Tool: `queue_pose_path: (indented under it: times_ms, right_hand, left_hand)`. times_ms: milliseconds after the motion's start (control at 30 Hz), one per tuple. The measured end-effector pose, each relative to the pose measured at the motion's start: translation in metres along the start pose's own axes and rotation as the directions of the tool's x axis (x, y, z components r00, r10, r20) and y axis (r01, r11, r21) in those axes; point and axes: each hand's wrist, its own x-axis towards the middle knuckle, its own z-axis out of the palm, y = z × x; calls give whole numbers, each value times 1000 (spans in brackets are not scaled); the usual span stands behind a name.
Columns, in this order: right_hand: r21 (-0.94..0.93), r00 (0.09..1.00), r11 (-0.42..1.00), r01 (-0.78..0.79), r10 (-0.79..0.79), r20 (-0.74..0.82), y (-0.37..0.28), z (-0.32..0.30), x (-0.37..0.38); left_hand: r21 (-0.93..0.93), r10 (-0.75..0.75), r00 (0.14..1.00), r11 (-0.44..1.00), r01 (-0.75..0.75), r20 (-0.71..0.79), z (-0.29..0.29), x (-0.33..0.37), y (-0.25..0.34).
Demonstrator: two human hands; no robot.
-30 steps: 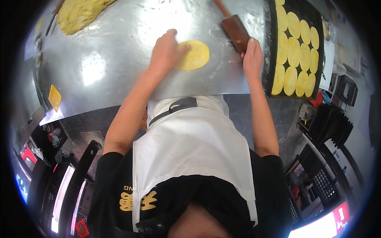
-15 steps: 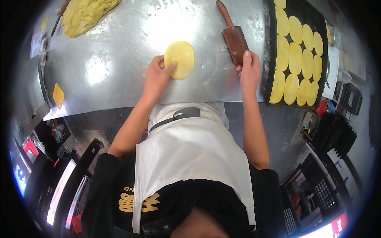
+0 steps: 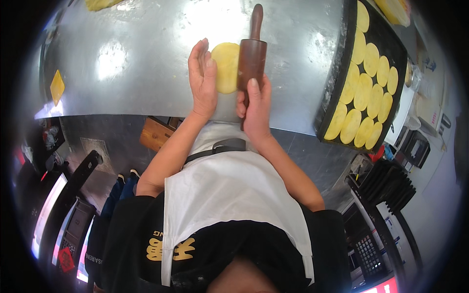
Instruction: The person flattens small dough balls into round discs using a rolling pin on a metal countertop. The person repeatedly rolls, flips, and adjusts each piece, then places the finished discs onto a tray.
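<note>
A flat yellow dough round (image 3: 224, 68) lies on the metal worktop in front of me. My left hand (image 3: 202, 78) stands on edge along its left side, fingers stretched out and holding nothing; whether it touches the dough I cannot tell. In my right hand (image 3: 257, 105) is a dark wooden rolling pin (image 3: 252, 61), gripped by its near end and pointing away from me. The pin's barrel overlaps the right edge of the dough round in this view. My fingers hide part of its near handle.
To the right a black baking tray (image 3: 386, 36) holds several flat yellow dough pieces in rows. Part of a larger dough mass (image 3: 101, 4) shows at the far left. A yellow diamond-shaped sticker (image 3: 57, 88) is on the metal worktop (image 3: 146, 83). Dark stacked trays (image 3: 383, 183) stand lower right.
My right hand has brought the rolling pin leftward to the dough round. My left hand has let go of the dough and straightened its fingers beside it. The view has shifted somewhat.
</note>
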Motion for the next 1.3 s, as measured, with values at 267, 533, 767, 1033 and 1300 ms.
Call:
queue_pose_path:
  times_ms: [267, 533, 767, 1033, 1300]
  right_hand:
    - [-890, 924, 394, 231, -375, 74, -43, -95, 25]
    - [-965, 912, 251, 82, -409, -29, -57, -88, 37]
    - [-914, 907, 261, 311, -369, 203, -84, -79, 53]
    - [-843, 804, -86, 531, -262, 534, -83, -19, 128]
    - [-843, 822, 45, 536, -256, 509, -54, -30, 60]
  left_hand:
    - [792, 212, 916, 460, -401, 340, 5, 25, 34]
    - [818, 55, 841, 206, -537, 539, 24, 11, 5]
    - [601, 303, 936, 720, -348, 180, -23, 27, 52]
    - [945, 156, 944, 108, -308, 290, -59, 99, 27]
    - [853, 281, 849, 151, -499, 447, -81, 44, 15]
